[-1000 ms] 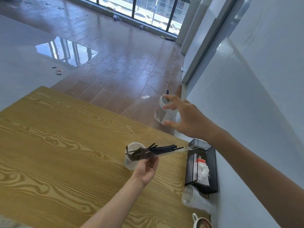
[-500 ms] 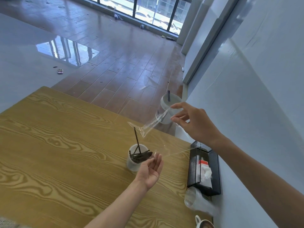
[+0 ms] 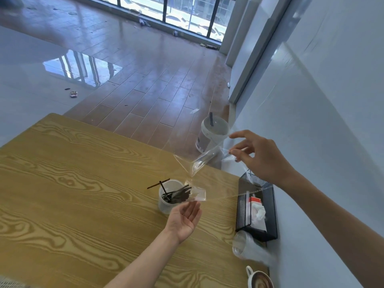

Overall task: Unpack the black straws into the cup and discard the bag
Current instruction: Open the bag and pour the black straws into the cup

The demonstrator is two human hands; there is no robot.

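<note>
From the head view, the black straws (image 3: 176, 195) lie jumbled in the cup (image 3: 166, 204) on the wooden table (image 3: 72, 194). Her left hand (image 3: 185, 218) waits palm-up, fingers relaxed, holding nothing. The right hand (image 3: 259, 154) pinches the clear bag (image 3: 204, 161) above a white bucket (image 3: 212, 134).

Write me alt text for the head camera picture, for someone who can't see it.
A person's right hand pinches an emptied clear plastic bag above a wooden table, while the left hand is open, palm up, beside a cup of black straws. A white bucket stands on the floor beyond.
</note>
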